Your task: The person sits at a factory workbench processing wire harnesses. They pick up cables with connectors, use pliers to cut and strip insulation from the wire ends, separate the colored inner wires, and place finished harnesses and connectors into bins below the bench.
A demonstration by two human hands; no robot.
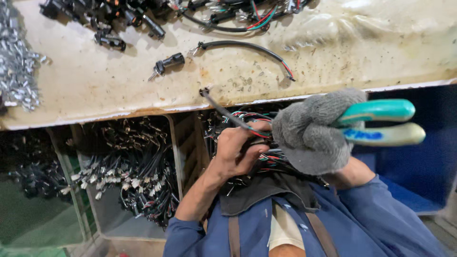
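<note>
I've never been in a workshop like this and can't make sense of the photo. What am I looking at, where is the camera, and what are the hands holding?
The camera sits on a person's head and looks down, so you see their own arms and blue sleeves from above. The bare left hand grips a thin black cable with coloured wires. The right hand, in a grey knit glove, holds a plier-like hand tool with teal and pale handles; its working end is hidden behind the glove. Ahead lies a stained pale workbench with a loose cable piece, small black connectors and a heap of small silvery metal parts. Below the bench edge, open bins hold bundles of finished wires.
</note>
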